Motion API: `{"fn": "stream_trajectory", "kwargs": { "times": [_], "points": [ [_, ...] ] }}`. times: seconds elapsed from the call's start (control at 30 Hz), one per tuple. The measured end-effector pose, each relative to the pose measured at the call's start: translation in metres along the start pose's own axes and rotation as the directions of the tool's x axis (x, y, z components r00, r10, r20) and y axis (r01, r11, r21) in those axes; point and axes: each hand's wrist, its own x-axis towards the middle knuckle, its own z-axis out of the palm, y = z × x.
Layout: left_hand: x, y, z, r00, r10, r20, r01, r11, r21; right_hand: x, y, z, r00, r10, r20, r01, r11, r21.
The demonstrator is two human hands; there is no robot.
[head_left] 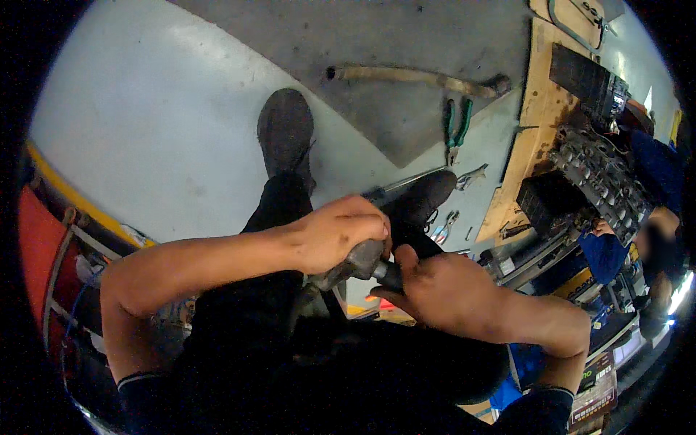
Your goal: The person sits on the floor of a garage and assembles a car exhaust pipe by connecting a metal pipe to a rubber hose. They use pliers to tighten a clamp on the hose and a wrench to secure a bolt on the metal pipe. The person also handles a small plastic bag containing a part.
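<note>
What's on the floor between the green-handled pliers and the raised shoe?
Head view: a long screwdriver lies between the green-handled pliers and the raised shoe, its shaft angling up to the right and its dark handle by the left hand.

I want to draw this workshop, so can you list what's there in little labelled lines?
left hand: wrapped over a grey metal part
right hand: gripping the part's dark end
floor: pale grey, with a darker patch
tools on floor: green-handled pliers, long wooden-handled hammer, wrench
right side: wooden pallet carrying an engine cylinder head
</note>
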Motion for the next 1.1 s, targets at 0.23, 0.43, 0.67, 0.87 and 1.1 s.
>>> {"fn": "stream_trajectory", "kwargs": {
  "times": [0.23,0.43,0.67,0.87,1.1],
  "points": [
    [0.024,-0.037,-0.001,0.885,-0.463,-0.049,0.45,0.877,-0.171,0.016,0.015,0.033,0.976,-0.038,-0.214,-0.025,0.958,-0.285],
    [0.034,-0.057,-0.01,0.965,0.22,-0.142,-0.065,0.728,0.682,0.03,0.042,0.036,0.92,-0.018,-0.392,-0.058,0.982,-0.181],
    [0.035,-0.038,-0.018,0.945,0.287,-0.157,-0.12,0.751,0.649,0.003,0.05,0.019,0.787,-0.049,-0.616,-0.028,0.993,-0.115],
    [0.027,-0.011,-0.021,0.953,0.003,-0.303,0.029,0.994,0.104,0.008,0.049,-0.001,0.774,-0.131,-0.619,-0.119,0.93,-0.347],
    [0.019,0.006,-0.018,0.941,-0.092,-0.327,0.099,0.995,0.007,0.034,0.053,-0.009,0.701,-0.261,-0.664,-0.158,0.851,-0.502]
  ]
}}
